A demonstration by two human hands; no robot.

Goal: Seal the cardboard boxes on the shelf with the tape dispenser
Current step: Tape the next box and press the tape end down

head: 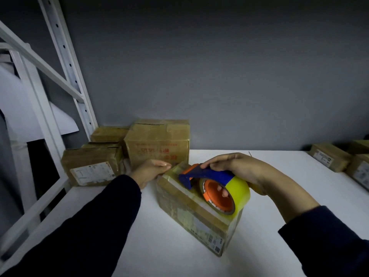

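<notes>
A plain grey wall [219, 66] fills the upper and right parts of the frame. At upper left, a white metal upright [65, 56] pierced with a row of holes slants down toward the centre left. A white diagonal brace [40, 62] runs from the left edge and meets it. Behind these, at the left edge, hangs a pale white sheet [12, 108], dark below.
</notes>
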